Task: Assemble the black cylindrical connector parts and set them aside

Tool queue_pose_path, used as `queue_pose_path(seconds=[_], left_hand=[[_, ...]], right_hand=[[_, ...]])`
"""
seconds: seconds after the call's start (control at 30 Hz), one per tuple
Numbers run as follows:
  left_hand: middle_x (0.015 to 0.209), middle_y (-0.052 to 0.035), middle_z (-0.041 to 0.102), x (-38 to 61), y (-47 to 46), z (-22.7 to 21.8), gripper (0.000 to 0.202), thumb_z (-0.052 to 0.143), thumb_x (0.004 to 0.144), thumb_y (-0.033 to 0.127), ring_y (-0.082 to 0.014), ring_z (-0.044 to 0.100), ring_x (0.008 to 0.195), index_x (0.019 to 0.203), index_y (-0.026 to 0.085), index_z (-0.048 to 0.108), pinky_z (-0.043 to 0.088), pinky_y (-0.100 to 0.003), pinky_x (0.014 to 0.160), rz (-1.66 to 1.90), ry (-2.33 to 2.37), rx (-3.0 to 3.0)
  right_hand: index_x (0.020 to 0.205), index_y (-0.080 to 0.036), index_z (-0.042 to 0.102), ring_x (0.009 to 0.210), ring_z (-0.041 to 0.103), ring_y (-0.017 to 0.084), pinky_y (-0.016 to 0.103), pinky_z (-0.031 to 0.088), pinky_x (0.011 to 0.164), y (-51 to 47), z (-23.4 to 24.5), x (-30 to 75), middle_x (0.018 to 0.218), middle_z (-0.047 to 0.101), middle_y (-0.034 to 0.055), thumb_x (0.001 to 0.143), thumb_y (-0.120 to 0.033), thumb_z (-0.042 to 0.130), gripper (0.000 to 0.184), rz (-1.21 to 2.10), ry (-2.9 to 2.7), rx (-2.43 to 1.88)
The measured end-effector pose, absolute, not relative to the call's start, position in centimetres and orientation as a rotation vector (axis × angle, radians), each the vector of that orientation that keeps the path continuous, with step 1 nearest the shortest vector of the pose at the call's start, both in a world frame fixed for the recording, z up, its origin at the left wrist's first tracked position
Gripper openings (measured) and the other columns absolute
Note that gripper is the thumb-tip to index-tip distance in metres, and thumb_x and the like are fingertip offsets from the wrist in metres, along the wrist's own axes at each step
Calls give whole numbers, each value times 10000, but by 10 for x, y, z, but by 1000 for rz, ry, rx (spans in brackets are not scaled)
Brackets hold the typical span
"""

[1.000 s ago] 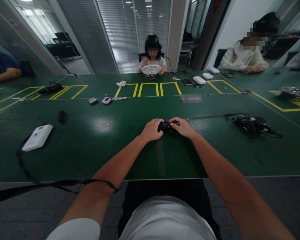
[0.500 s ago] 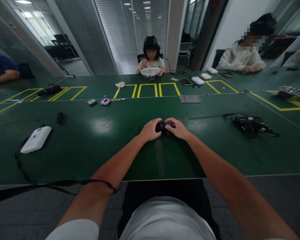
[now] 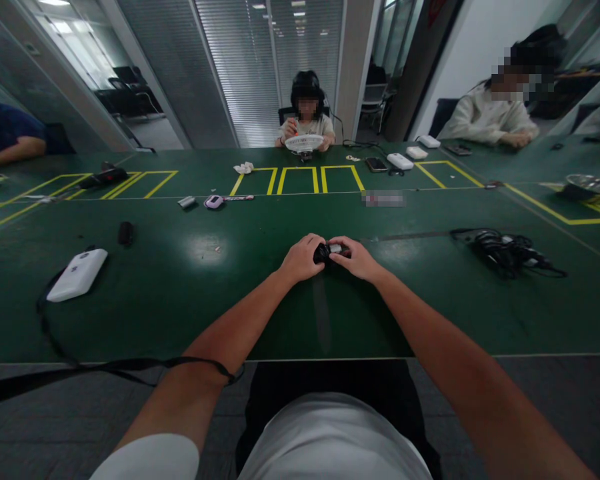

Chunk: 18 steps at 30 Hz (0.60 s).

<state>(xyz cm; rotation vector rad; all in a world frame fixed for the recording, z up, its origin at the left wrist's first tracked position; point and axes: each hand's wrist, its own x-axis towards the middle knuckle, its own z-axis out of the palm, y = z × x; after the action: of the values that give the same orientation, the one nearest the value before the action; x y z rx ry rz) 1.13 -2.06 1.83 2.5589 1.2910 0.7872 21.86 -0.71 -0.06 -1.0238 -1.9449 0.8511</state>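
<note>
Over the middle of the green table, both hands meet around a small dark bundle that looks like a coiled black cable (image 3: 322, 253). My left hand (image 3: 303, 258) wraps around its left side, fingers curled. At its right side, my right hand (image 3: 354, 257) pinches a small pale end piece (image 3: 335, 249) between thumb and fingers. Parts of the bundle are hidden behind the fingers, so its exact shape cannot be made out.
Right of my hands lies a heap of black cables (image 3: 510, 252). A white power bank-like device (image 3: 77, 275) with a black strap (image 3: 130, 365) reaching my left forearm lies left, near a small black object (image 3: 125, 233). Across the green table (image 3: 260, 320), people sit; one holds a white dish (image 3: 304, 143).
The bundle has turned slightly in my fingers, and its pale end piece shows more clearly. Both hands stay at nearly the same spot; the view has shifted a little.
</note>
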Motion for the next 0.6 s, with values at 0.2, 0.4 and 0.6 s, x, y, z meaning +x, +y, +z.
queue_pose_path(seconds=[0.2,0.4,0.6], left_hand=[[1213,-90,597,12,-23,20,422,632,765,157,-254,550,1164,1169,205,518,465,-427,1017,910,1250,2550],[1254,-101,589,13,-25,19,436,628,775,155,-264,540,1203,1194,204,517,445,-452,1048,913,1211,2562],[1301,-101,562,13,-24,17,503,637,787,162,-249,531,1227,1270,192,501,436,-422,1075,850,1136,2573]], right_hand=[[1137,-192,587,901,623,190,368,529,836,-7,3,222,1015,649,58,794,-404,689,415,1059,-1841,-965],[1148,-190,583,888,615,191,363,526,824,-11,12,223,1000,642,53,757,-377,711,452,1166,-1847,-923],[1158,-172,613,857,631,198,358,538,786,-10,8,226,993,664,65,765,-363,699,446,1009,-1965,-964]])
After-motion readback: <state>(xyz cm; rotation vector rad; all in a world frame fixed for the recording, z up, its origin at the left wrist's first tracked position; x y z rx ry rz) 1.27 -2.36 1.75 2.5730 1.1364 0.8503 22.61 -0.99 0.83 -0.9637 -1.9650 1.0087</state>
